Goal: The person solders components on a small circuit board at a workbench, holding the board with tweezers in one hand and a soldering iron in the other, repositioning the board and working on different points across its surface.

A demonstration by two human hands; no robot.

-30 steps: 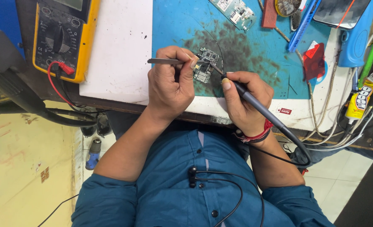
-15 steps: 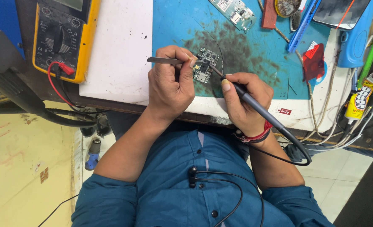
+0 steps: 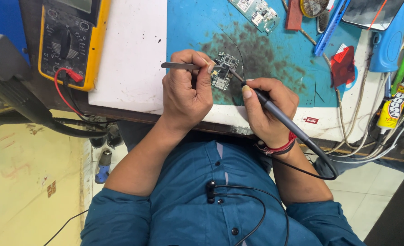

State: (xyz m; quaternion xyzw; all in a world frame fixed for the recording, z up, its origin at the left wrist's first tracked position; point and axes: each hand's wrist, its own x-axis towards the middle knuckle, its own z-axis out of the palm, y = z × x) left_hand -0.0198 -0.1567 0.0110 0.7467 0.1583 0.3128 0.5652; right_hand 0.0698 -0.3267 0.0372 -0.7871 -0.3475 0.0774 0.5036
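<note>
A small circuit board (image 3: 223,73) lies on the stained blue work mat (image 3: 197,27) near the table's front edge. My left hand (image 3: 187,91) grips metal tweezers (image 3: 179,66) whose tip rests against the board's left side. My right hand (image 3: 266,109) holds a dark soldering iron (image 3: 275,111) like a pen, its tip touching the board's right edge. A black cable runs from the iron back past my wrist.
A yellow multimeter (image 3: 70,38) with a red lead sits at the left. A second circuit board (image 3: 256,13), a red piece (image 3: 343,64), blue tools, a glue tube (image 3: 393,109) and several cables crowd the right. A white pad (image 3: 129,54) lies left of the mat.
</note>
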